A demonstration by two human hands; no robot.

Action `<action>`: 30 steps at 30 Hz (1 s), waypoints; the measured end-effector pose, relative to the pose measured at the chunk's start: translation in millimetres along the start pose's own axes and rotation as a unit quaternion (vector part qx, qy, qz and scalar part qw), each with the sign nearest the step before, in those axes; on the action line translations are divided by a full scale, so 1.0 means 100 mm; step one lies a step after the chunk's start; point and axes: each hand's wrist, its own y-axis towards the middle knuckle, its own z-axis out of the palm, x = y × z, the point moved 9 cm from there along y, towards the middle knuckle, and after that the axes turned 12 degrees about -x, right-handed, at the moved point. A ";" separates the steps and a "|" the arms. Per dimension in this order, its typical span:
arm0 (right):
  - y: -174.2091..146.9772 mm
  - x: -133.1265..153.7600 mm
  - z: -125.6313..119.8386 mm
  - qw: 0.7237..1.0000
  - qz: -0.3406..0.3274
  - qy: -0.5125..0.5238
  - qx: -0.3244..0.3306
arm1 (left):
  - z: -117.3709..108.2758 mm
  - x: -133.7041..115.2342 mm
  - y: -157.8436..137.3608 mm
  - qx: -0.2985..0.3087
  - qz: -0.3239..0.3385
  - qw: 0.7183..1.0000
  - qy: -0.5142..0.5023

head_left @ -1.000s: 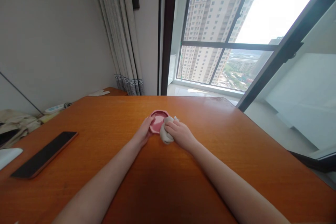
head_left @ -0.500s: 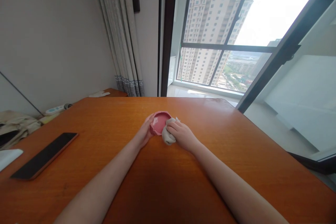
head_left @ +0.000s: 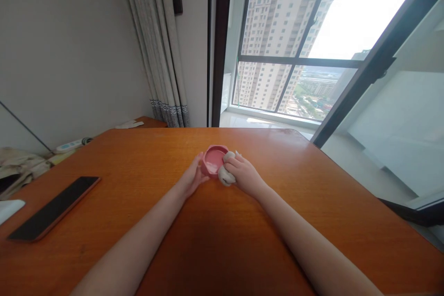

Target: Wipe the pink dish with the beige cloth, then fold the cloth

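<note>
A pink bowl with an angular rim is tilted so that its inside faces me. My left hand grips it from the left side, thumb near the rim and fingers at its lower edge. In my right hand is a bunched, pale grey cloth, pressed to the bowl's right rim. The fingers are curled over the cloth. Whether the bowl's base touches the table is hidden from me.
The wooden table spreads under both arms. On its left lies a flat black slab with an orange edge, beside a white object. A power strip and crumpled fabric sit past the left edge. Windows stand beyond.
The bowl has turned slightly and shifted a little to the right. My right hand has moved the cloth slightly up and right along the rim. The left fingers have shifted their hold.
</note>
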 end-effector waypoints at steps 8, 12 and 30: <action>0.00 0.15 0.16 0.994 0.101 -0.043 0.005 | -0.12 -0.01 0.04 -0.096 0.076 0.990 -0.064; 0.00 0.13 0.15 0.992 0.093 -0.083 0.004 | -0.01 -0.01 -0.03 -0.066 0.089 0.993 -0.029; 0.03 0.23 -0.03 0.997 0.028 -0.054 -0.055 | 0.01 -0.03 -0.02 -0.008 0.022 0.998 -0.062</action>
